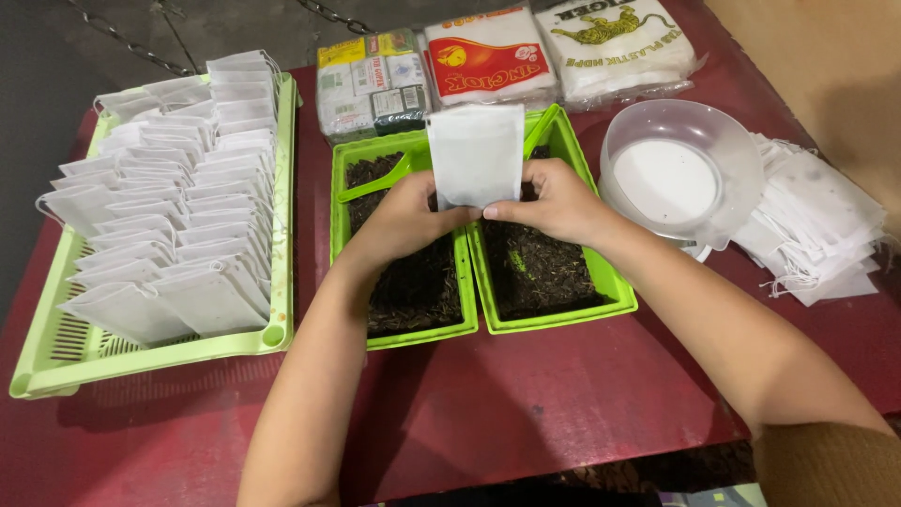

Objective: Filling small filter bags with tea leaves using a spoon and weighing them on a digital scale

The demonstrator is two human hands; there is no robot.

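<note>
My left hand [405, 218] and right hand [559, 201] are close together, both pinching the lower edge of a white paper pouch [475, 153] held upright above two green trays [563, 317] of dark loose tea [531, 272]. To my left, a pale green basket [150, 361] holds rows of filled pouches [178, 202]. To my right, a clear plastic bowl [678, 169] sits beside a stack of empty pouches [820, 225].

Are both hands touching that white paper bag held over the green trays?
Touching. The head view shows the left hand and right hand pinching the white paper bag's bottom edge.
</note>
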